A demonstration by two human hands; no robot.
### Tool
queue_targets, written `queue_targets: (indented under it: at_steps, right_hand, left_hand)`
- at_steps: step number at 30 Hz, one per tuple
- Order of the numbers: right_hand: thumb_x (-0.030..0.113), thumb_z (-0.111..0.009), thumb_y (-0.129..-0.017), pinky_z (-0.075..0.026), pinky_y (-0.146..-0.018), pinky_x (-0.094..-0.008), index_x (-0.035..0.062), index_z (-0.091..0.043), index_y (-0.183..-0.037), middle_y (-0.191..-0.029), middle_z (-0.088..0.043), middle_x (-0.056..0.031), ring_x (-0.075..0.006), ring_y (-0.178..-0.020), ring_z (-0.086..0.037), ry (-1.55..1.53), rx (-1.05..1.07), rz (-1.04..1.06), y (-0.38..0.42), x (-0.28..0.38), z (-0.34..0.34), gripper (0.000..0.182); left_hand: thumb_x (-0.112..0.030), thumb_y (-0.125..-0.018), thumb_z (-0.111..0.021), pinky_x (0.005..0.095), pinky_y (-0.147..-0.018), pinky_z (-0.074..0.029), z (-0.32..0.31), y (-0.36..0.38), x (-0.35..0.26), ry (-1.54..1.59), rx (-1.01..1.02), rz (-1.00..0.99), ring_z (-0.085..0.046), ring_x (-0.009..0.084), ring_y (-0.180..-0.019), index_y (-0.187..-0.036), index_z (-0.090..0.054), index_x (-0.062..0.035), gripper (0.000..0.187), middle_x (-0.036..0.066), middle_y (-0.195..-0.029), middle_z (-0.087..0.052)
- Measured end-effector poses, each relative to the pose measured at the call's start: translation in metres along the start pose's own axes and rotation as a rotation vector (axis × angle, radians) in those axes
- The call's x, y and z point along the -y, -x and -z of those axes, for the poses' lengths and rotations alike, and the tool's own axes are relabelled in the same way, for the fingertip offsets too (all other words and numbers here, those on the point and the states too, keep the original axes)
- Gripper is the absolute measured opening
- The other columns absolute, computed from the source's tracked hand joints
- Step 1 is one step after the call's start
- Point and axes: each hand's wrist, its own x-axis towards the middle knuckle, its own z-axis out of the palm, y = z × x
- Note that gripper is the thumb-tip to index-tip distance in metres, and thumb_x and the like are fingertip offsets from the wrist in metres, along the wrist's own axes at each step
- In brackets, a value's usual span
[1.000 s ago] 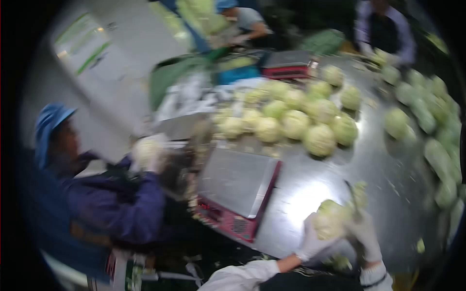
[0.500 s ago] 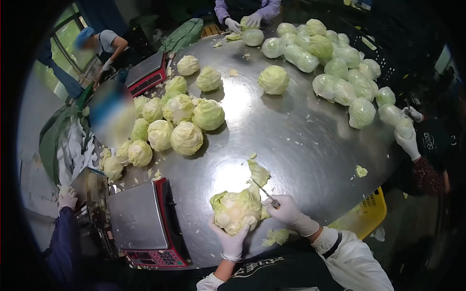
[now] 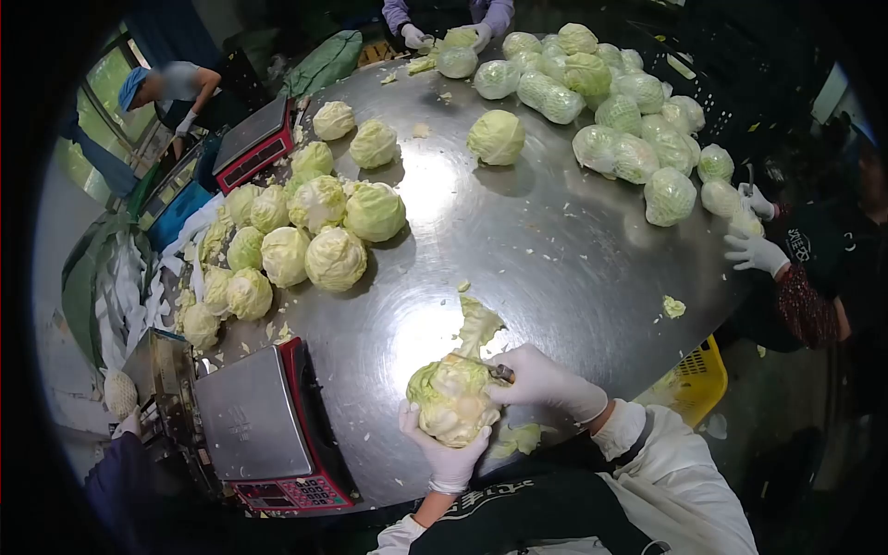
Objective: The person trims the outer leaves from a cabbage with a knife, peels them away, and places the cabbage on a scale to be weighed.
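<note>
Near the table's front edge, a cabbage with its pale stem side up rests in my gloved left hand, whose fingers wrap its lower left side. My gloved right hand grips a knife by its handle and touches the cabbage's right side. The blade lies across the top of the cabbage and is mostly hidden. A loose outer leaf spreads just beyond the cabbage. Another leaf lies under my right wrist.
Bare cabbages cluster at left, wrapped ones at back right. One cabbage stands between. Red scales sit at front left, a yellow crate at right. Co-workers' gloved hands are at the right, back and left edges.
The knife and my right hand have moved in against the cabbage, which is turned slightly. The view has shifted, so the table's contents appear further left. The right co-worker's near hand has opened.
</note>
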Motion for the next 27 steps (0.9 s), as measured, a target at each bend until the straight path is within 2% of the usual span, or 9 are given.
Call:
queue_targets:
  at_steps: [3,6,12,18,21,23,24,26,27]
  right_hand:
    - [0.023,-0.070,-0.079,-0.051,-0.060,-0.0341,-0.0037,-0.069,-0.084,-0.066,-0.063,-0.0176,-0.0187,-0.057,-0.062,-0.005,-0.030,0.068,-0.001,-0.007,-0.008,0.027]
    - [0.019,-0.069,-0.081,-0.050,-0.058,-0.0314,-0.0033,-0.067,-0.081,-0.062,-0.062,-0.0127,-0.0153,-0.057,-0.060,-0.158,-0.235,0.104,-0.004,-0.008,-0.021,0.022]
    - [0.016,-0.063,-0.091,-0.048,-0.057,-0.0253,-0.0003,-0.067,-0.092,-0.073,-0.062,0.0014,-0.0092,-0.064,-0.061,-0.762,-0.407,-0.327,-0.006,-0.059,-0.058,0.017]
    - [0.016,-0.058,-0.095,-0.046,-0.053,-0.0254,0.0008,-0.067,-0.093,-0.076,-0.063,-0.0009,-0.0086,-0.062,-0.059,-1.125,-0.691,-0.303,0.030,-0.067,-0.036,0.018]
    - [0.017,-0.058,-0.094,-0.047,-0.051,-0.0263,-0.0002,-0.068,-0.095,-0.078,-0.065,-0.0034,-0.0090,-0.062,-0.060,-1.093,-0.853,-0.336,0.065,-0.101,0.008,0.020]
    - [0.012,-0.068,-0.090,-0.056,-0.062,-0.0292,-0.0022,-0.071,-0.109,-0.092,-0.071,-0.0093,-0.0144,-0.072,-0.069,-0.341,-0.571,-0.662,0.088,-0.107,0.037,0.025]
    - [0.012,-0.068,-0.090,-0.056,-0.062,-0.0292,-0.0022,-0.071,-0.109,-0.092,-0.071,-0.0093,-0.0144,-0.072,-0.069,-0.337,-0.568,-0.664,0.090,-0.103,0.038,0.025]
    - [0.010,-0.074,-0.086,-0.058,-0.074,-0.0294,-0.0022,-0.070,-0.119,-0.101,-0.074,-0.0095,-0.0176,-0.083,-0.072,0.141,-0.790,-0.191,0.083,-0.078,0.038,0.036]
    - [0.011,-0.075,-0.085,-0.057,-0.083,-0.0300,-0.0021,-0.067,-0.125,-0.109,-0.073,-0.0097,-0.0184,-0.093,-0.071,-0.004,-0.662,-0.233,0.078,-0.043,0.040,0.042]
  left_hand:
    - [-0.023,-0.065,-0.094,0.0423,-0.115,-0.036,0.008,-0.007,0.001,-0.178,0.028,-0.074,-0.040,0.0278,-0.135,-0.151,-0.020,-0.0033,0.115,0.015,-0.145,-0.033]
    - [-0.024,-0.065,-0.094,0.0453,-0.120,-0.028,0.012,-0.013,0.001,0.119,0.013,0.097,-0.033,0.0318,-0.140,-0.151,-0.021,-0.0050,0.115,0.018,-0.148,-0.029]
    - [-0.020,-0.071,-0.087,0.0432,-0.110,-0.046,0.033,-0.024,-0.010,0.604,-0.117,0.321,-0.049,0.0297,-0.131,-0.152,-0.029,-0.0095,0.100,0.014,-0.143,-0.044]
    - [-0.030,-0.079,-0.075,0.0516,-0.112,-0.047,0.045,-0.024,-0.002,1.142,-0.002,0.608,-0.049,0.0349,-0.136,-0.153,-0.034,-0.0091,0.088,0.018,-0.148,-0.046]
    - [-0.035,-0.078,-0.072,0.0602,-0.112,-0.045,0.045,-0.034,0.000,1.430,0.013,0.679,-0.047,0.0382,-0.140,-0.154,-0.036,-0.0077,0.088,0.023,-0.153,-0.043]
    - [-0.035,-0.077,-0.073,0.0609,-0.114,-0.042,0.061,-0.048,0.009,1.241,0.202,0.671,-0.047,0.0389,-0.139,-0.154,-0.034,-0.0061,0.091,0.023,-0.152,-0.044]
    - [-0.032,-0.072,-0.076,0.0533,-0.117,-0.040,0.068,-0.057,0.012,1.082,0.282,0.651,-0.049,0.0371,-0.138,-0.154,-0.034,-0.0039,0.097,0.022,-0.149,-0.047]
    - [-0.029,-0.067,-0.080,0.0464,-0.117,-0.040,0.068,-0.089,-0.010,0.882,0.500,0.586,-0.049,0.0325,-0.136,-0.154,-0.034,-0.0037,0.101,0.019,-0.147,-0.049]
    - [-0.025,-0.063,-0.084,0.0395,-0.116,-0.039,0.067,-0.100,-0.019,0.671,0.711,0.514,-0.050,0.0278,-0.134,-0.154,-0.035,-0.0036,0.105,0.015,-0.144,-0.051]
